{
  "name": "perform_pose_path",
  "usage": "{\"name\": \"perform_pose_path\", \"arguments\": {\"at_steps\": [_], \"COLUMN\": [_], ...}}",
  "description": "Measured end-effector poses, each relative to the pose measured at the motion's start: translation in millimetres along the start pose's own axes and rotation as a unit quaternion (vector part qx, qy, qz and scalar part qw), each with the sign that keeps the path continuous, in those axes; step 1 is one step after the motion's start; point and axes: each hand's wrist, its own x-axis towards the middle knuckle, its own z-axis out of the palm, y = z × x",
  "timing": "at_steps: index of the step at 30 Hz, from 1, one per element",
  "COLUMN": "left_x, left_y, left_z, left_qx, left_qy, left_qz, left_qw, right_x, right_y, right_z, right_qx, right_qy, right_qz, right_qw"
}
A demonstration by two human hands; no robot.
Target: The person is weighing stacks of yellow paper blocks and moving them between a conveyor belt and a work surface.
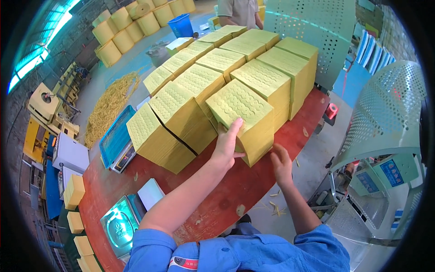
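A stack of yellow embossed paper [260, 131] stands at the near end of several rows of similar stacks, its top sheet patterned with round marks. My left hand [226, 145] grips its near left side, with the thumb up by the top edge and the fingers spread along the side. Around the lower right edge of the same stack curls my right hand [282, 164], its fingertips partly hidden. Close behind stand the other yellow paper stacks [267, 77], packed side by side on the red table [217, 195].
On the table's left lie a scale with a shiny plate [120, 222] and a blue tray [115, 136]. Perforated metal machine guards [385, 113] rise at right. A person [240, 12] stands behind the stacks. Yellow paper rolls [120, 41] and shredded strips [111, 104] are on the floor.
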Motion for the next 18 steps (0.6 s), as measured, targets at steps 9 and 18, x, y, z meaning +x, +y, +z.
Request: {"name": "perform_pose_path", "arguments": {"at_steps": [9, 18], "left_x": [21, -105], "left_y": [-2, -6], "left_z": [-21, -102], "left_qx": [-0.030, 0.009], "left_qy": [0.007, -0.073], "left_qz": [-0.025, 0.111], "left_qw": [0.999, 0.991], "right_x": [-9, -90], "right_y": [-20, -58], "right_z": [26, 54], "right_qx": [-0.212, 0.006], "right_qy": [-0.071, -0.166], "right_qz": [-0.103, -0.009], "right_qw": [0.969, 0.986]}}
